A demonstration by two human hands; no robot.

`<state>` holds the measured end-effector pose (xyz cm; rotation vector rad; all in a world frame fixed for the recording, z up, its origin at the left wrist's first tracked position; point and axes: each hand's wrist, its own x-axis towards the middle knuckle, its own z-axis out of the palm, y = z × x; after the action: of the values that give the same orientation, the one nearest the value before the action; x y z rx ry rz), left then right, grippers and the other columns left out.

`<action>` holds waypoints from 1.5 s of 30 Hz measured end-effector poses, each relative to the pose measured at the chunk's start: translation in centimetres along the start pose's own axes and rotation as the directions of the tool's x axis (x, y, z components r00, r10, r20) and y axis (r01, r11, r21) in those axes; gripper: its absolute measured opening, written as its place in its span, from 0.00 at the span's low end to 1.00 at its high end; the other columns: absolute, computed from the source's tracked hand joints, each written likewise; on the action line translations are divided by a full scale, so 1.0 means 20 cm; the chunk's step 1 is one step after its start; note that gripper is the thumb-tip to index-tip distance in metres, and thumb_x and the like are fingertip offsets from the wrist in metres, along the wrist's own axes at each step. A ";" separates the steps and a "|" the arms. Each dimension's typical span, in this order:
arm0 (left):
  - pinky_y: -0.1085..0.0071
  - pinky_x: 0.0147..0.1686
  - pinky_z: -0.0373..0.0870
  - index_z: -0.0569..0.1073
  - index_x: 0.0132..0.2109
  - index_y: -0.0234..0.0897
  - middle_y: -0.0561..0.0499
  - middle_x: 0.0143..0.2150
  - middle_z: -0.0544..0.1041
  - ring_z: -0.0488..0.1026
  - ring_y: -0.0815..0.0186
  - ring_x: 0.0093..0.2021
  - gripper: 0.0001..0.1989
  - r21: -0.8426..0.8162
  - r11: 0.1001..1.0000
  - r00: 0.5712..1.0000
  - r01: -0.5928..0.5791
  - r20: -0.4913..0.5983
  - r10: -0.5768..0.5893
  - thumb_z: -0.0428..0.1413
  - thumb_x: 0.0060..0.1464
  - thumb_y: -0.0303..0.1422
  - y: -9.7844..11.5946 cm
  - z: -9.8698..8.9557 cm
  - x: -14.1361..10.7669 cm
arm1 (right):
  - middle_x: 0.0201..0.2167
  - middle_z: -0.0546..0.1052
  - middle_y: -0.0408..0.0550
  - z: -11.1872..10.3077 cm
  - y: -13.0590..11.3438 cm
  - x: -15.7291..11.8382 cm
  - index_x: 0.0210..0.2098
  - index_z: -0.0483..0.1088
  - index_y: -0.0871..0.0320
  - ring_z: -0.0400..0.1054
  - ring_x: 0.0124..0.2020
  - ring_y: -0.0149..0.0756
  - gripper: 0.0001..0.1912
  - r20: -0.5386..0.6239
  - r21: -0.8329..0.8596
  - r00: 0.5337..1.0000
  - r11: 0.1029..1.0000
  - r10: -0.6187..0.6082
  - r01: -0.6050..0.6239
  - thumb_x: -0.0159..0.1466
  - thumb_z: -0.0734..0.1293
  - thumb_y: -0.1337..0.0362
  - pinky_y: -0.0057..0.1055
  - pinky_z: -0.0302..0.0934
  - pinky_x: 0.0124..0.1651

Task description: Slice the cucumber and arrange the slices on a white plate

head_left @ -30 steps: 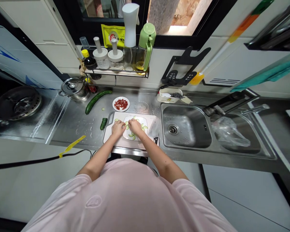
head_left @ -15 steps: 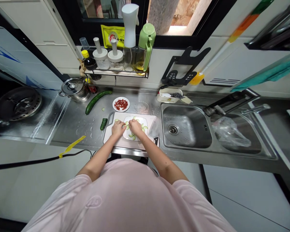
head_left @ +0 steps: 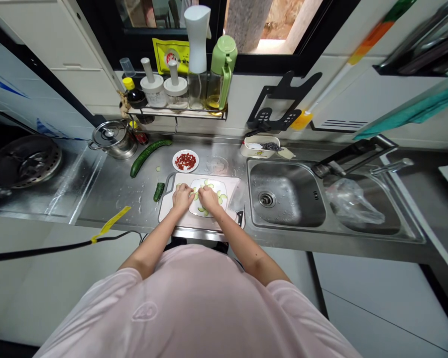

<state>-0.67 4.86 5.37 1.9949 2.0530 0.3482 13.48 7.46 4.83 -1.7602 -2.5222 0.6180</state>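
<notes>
On a white cutting board [head_left: 168, 211] rests a squarish white plate [head_left: 194, 209] with thin pale green cucumber slices [head_left: 202, 211] arranged in small fans. My left hand [head_left: 182, 198] is at the plate's left edge, its fingers pinched on a cucumber slice. Over the plate's middle, my right hand [head_left: 209, 200] has its fingertips closed at a slice, mostly hidden beneath them. More slices lie on the board behind the left hand. A knife [head_left: 240, 205] sits at the board's right side, blade pointing away.
A cucumber stub [head_left: 159, 192] and a whole cucumber [head_left: 149, 156] lie left of the board. Behind it stands a plate of chopped red pieces [head_left: 185, 161]. A steel pot [head_left: 114, 140] is at the back left, a sink [head_left: 287, 199] at right, and a seasoning rack [head_left: 182, 113] above.
The view has shifted slightly. Both hands stay over the plate, with only small finger movements; the right fingertips have moved slightly.
</notes>
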 end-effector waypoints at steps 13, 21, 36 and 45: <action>0.66 0.44 0.64 0.75 0.41 0.43 0.46 0.46 0.68 0.62 0.58 0.50 0.10 -0.035 0.999 1.000 -0.013 -0.020 0.013 0.52 0.55 0.37 -0.01 0.03 0.01 | 0.44 0.69 0.54 0.00 -0.01 0.00 0.46 0.68 0.58 0.61 0.46 0.39 0.16 0.013 0.000 1.000 1.000 0.004 -0.004 0.69 0.52 0.62 0.31 0.55 0.42; 0.67 0.42 0.64 0.75 0.38 0.42 0.47 0.45 0.68 0.63 0.58 0.48 0.08 -0.030 0.999 0.999 0.038 -0.032 -0.039 0.54 0.53 0.37 0.00 0.03 0.03 | 0.45 0.69 0.54 0.00 -0.02 0.00 0.45 0.68 0.58 0.61 0.46 0.39 0.15 -0.001 -0.001 1.000 1.000 0.003 -0.003 0.69 0.53 0.62 0.30 0.56 0.42; 0.67 0.42 0.64 0.75 0.39 0.43 0.46 0.46 0.67 0.62 0.59 0.49 0.08 0.022 0.996 0.996 0.083 0.017 -0.083 0.53 0.54 0.38 0.03 0.01 0.05 | 0.44 0.69 0.54 -0.01 -0.03 0.01 0.45 0.67 0.59 0.61 0.45 0.39 0.14 -0.001 -0.022 1.000 1.000 -0.003 0.003 0.69 0.53 0.63 0.31 0.57 0.42; 0.66 0.39 0.63 0.75 0.37 0.43 0.46 0.44 0.68 0.64 0.58 0.47 0.07 -0.008 0.998 0.998 0.056 -0.028 -0.056 0.55 0.52 0.38 0.02 0.03 0.05 | 0.43 0.71 0.53 -0.01 -0.02 -0.01 0.43 0.69 0.58 0.63 0.45 0.40 0.13 -0.063 0.055 0.998 0.998 -0.011 0.015 0.67 0.56 0.62 0.31 0.57 0.42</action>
<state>-0.23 5.85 4.97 1.9347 2.1172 0.3744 13.32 7.31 5.18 -1.7158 -2.4487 0.6158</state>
